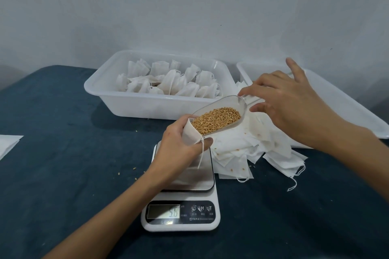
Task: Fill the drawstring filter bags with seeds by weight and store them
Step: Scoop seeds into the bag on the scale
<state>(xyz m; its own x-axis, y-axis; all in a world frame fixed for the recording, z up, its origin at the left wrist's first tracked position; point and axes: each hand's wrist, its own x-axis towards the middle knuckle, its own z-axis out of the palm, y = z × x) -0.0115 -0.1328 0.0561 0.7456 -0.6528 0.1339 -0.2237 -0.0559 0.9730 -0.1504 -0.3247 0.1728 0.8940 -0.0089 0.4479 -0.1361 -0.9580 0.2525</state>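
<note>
My left hand (181, 145) grips an open white drawstring filter bag (190, 133) above the steel platform of a digital kitchen scale (185, 197); the bag's string dangles toward the platform. My right hand (282, 99) pinches the handle of a clear plastic scoop (237, 105). The scoop holds golden-brown seeds (216, 120), and its mouth is tilted into the bag's opening. The scale's display reads about 5.6.
A white tub (134, 103) at the back holds several filled, tied bags (168, 82). A second white tray (355, 115) sits at the right, partly behind my right arm. A loose heap of empty filter bags (252, 149) lies right of the scale. Stray seeds (134, 168) dot the dark blue tablecloth.
</note>
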